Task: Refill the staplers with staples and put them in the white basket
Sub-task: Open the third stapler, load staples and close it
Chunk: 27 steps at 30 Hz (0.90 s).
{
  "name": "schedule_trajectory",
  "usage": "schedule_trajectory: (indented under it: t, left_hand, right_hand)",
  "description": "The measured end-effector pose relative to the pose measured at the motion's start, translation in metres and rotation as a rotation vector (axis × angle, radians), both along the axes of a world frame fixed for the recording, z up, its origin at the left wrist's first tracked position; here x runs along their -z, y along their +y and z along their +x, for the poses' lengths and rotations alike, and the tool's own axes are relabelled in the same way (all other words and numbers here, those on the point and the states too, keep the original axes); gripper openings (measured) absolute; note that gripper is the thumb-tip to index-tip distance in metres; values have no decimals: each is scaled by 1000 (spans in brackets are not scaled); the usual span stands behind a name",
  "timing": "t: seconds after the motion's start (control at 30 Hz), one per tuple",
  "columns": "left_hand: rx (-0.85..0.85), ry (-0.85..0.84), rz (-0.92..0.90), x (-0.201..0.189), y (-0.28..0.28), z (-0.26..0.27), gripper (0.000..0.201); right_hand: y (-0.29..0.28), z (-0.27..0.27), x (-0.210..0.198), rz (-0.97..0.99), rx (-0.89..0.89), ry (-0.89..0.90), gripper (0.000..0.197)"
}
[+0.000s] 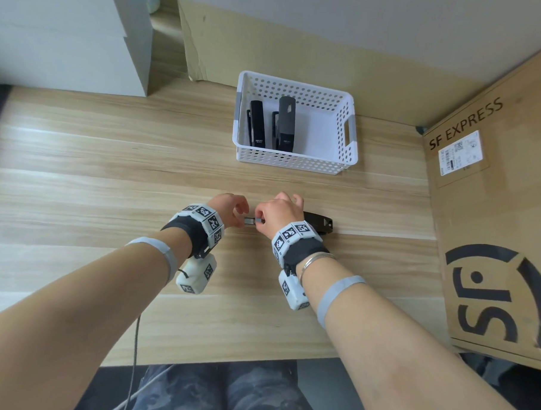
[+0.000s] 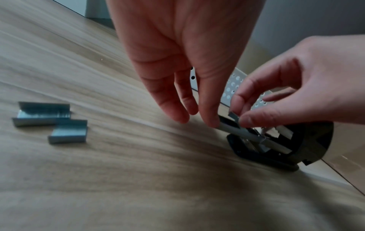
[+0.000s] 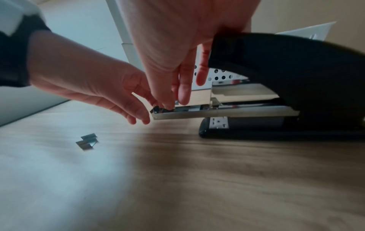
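A black stapler [image 1: 319, 224] [image 3: 276, 65] lies on the wooden table with its metal staple tray [image 2: 254, 139] [image 3: 217, 113] slid out to the left. My right hand [image 1: 259, 221] [image 2: 240, 116] pinches a short staple strip [image 2: 233, 115] over the tray's open end. My left hand [image 1: 242, 217] [image 2: 197, 121] holds the tray's tip with its fingertips. Two more staple strips [image 2: 49, 121] [image 3: 87, 141] lie on the table to the left. The white basket [image 1: 296, 158] stands behind and holds two black staplers [image 1: 256, 123] [image 1: 286, 125].
A large SF EXPRESS cardboard box [image 1: 492, 214] stands along the table's right side. A white cabinet [image 1: 68, 41] is at the back left, and a cardboard sheet [image 1: 269, 49] leans on the wall behind the basket. The table's front edge is just below my forearms.
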State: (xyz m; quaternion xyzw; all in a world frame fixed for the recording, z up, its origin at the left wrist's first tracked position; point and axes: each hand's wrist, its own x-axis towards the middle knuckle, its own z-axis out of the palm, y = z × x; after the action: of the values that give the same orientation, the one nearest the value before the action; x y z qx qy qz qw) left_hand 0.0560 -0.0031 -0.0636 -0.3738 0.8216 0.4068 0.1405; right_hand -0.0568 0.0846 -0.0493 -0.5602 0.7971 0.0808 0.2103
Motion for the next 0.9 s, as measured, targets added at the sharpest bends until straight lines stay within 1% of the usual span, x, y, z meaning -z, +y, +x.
schedule_trajectory:
  t: [0.23, 0.4, 0.53, 0.63, 0.73, 0.83, 0.9]
  left_hand:
    - [-9, 5, -23, 6, 8, -2, 28]
    - [-14, 14, -19, 7, 8, -2, 27]
    - [-9, 7, -5, 7, 7, -2, 29]
    - [-11, 4, 2, 8, 6, -2, 28]
    - [-13, 8, -3, 10, 6, -2, 27]
    - [-3, 1, 5, 12, 5, -2, 26]
    - [12, -4, -3, 10, 4, -2, 25]
  right_hand:
    - [-3, 2, 3, 12, -1, 32, 16]
    - [-6, 0, 1, 95, 5, 16, 17]
    - [-12, 0, -2, 155, 64, -10, 18]
    - [-16, 3, -4, 193, 72, 31, 20]
    - [-18, 3, -10, 231, 97, 60, 17]
    - [-17, -1, -16, 280, 130, 80, 27]
    - [-16, -4, -17, 278, 159, 77, 25]
